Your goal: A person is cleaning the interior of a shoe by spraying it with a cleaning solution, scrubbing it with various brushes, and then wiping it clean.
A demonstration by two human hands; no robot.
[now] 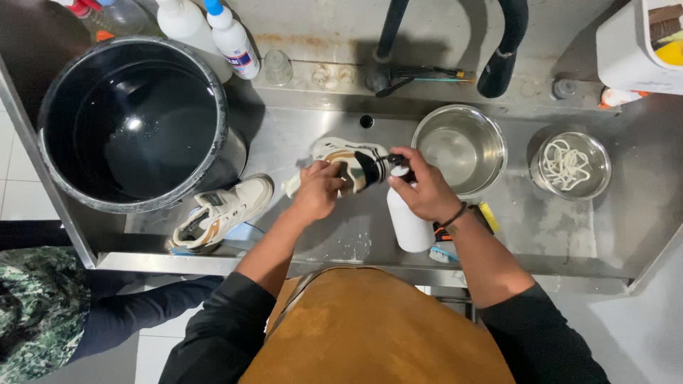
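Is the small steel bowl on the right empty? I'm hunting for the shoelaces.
No, the small steel bowl holds a tangle of white laces.

Both arms reach forward, left hand [316, 190] and right hand [425, 190] curled closed.

Hands at work over a steel sink [569, 235]
Left hand [316, 190] grips a sneaker [352, 165]; right hand [427, 190] holds a white spray bottle [409, 224].

A stainless steel sink [313, 135] is carrying a large dark pot [135, 121] at far left, a pale sneaker [220, 213] lying near it, a steel bowl [459, 148] and a smaller bowl of laces [570, 165] sitting right.
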